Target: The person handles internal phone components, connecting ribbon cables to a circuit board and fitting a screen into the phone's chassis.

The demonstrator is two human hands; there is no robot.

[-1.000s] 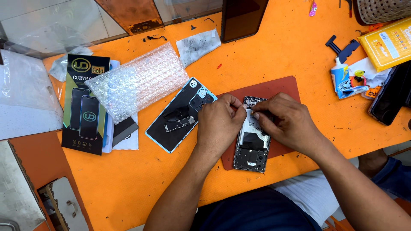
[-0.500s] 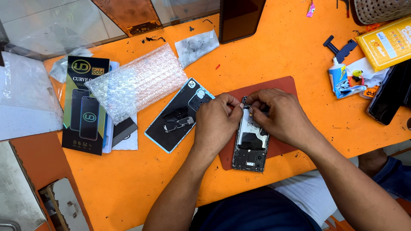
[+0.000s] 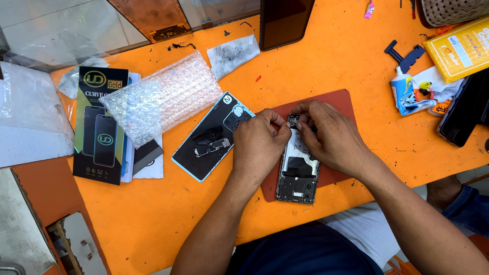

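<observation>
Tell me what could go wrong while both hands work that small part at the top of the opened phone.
The small part is pinched between fingertips of the left hand and right hand; it could slip into the opened phone or bend. The detached back cover lies beside the left wrist and could be knocked.

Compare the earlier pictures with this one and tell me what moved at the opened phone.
Both hands crept toward the far end of the opened phone. The left hand and right hand now pinch a small dark part together at that end; a second ago their fingers lay lower, over the phone's middle. The phone on the red mat, the bubble wrap and the back cover stayed put.
</observation>
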